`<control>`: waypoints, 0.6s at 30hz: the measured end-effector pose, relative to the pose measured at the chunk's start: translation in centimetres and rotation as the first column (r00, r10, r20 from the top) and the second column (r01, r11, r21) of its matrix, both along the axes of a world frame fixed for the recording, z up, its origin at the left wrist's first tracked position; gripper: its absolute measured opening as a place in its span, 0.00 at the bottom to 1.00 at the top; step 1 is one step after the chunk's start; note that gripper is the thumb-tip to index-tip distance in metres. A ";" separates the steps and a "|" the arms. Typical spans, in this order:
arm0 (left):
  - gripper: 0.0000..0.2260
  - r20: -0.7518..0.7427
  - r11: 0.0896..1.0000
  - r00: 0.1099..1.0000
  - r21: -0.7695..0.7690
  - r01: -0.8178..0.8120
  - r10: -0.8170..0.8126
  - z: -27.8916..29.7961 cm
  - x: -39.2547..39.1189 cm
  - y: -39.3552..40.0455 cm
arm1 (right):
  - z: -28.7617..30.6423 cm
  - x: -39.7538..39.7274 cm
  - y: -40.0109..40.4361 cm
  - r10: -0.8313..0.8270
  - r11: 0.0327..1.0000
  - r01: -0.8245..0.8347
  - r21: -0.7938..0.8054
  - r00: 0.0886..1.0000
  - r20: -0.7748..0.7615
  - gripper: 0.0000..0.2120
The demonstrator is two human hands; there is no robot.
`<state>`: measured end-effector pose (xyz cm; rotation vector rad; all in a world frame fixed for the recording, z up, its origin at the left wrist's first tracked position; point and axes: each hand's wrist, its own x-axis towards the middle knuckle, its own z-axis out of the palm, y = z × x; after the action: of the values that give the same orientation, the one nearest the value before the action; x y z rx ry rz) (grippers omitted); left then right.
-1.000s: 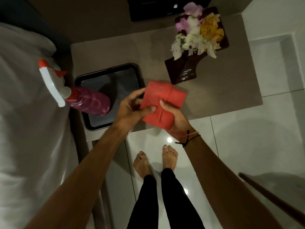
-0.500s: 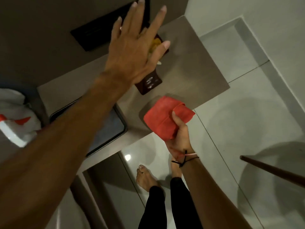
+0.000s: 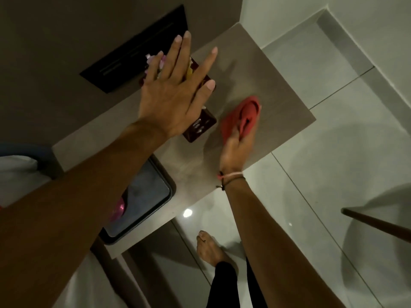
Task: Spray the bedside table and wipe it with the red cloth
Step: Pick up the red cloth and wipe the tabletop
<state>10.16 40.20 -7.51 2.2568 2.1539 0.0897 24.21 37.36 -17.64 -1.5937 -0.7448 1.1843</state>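
Note:
The bedside table [image 3: 273, 90] is a grey-brown slab against the wall. My right hand [image 3: 236, 150] grips the folded red cloth [image 3: 243, 114] and presses it on the tabletop, right of the vase. My left hand [image 3: 175, 94] is spread flat with fingers apart, held above the dark brown flower vase [image 3: 200, 127] and hiding most of its flowers. A bit of the pink spray bottle [image 3: 120, 210] shows under my left forearm, lying on the dark tray [image 3: 151, 196].
A black panel [image 3: 133, 56] is set in the wall behind the table. White bedding [image 3: 17, 172] lies at the left. My bare foot [image 3: 208, 247] stands on glossy white tiles. A dark wooden rod [image 3: 378, 225] juts in at the right.
My left hand let go of the cloth and rose over the vase. My right hand carried the cloth from the table's front edge onto the tabletop. The view tilted.

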 end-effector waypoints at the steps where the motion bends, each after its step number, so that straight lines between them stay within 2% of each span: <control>1: 0.28 0.009 1.000 1.000 -0.005 -0.001 0.001 -0.1 0.0 0.1 | -0.4 -1.0 0.5 0.063 0.998 -0.064 0.019 0.997 0.044 0.33; 3: 0.29 0.011 1.000 1.000 -0.018 -0.010 0.010 -0.2 0.2 0.0 | -1.1 -3.2 0.7 0.208 0.977 -0.212 0.024 0.971 0.120 0.36; 5: 0.29 -0.002 0.999 1.000 -0.033 -0.016 0.016 -0.2 0.3 0.2 | -2.0 -5.6 0.3 0.315 0.946 -0.324 0.009 0.926 0.206 0.35; 10: 0.29 -0.010 0.998 0.999 -0.055 -0.034 0.033 -0.2 0.3 0.4 | -3.0 -7.7 -1.4 0.373 0.928 -0.365 -0.078 0.889 0.267 0.38; 12: 0.29 -0.017 0.998 0.999 -0.058 -0.033 0.032 -0.3 0.0 0.3 | -2.8 -7.6 -2.3 0.400 0.914 -0.403 -0.054 0.864 0.307 0.40; 15: 0.28 -0.021 0.998 0.999 -0.064 -0.028 0.027 -0.5 -0.2 0.5 | -2.5 -7.4 -4.1 0.364 0.931 -0.359 -0.064 0.924 0.113 0.42; 18: 0.27 0.001 0.996 0.999 -0.084 -0.034 0.034 -0.6 -0.2 0.5 | -2.2 -6.8 -6.2 0.435 0.899 -0.429 -0.090 0.898 0.060 0.41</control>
<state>10.01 40.71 -8.12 2.1749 2.1524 0.0020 17.38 31.16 -19.82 -1.5891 -1.1633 1.4863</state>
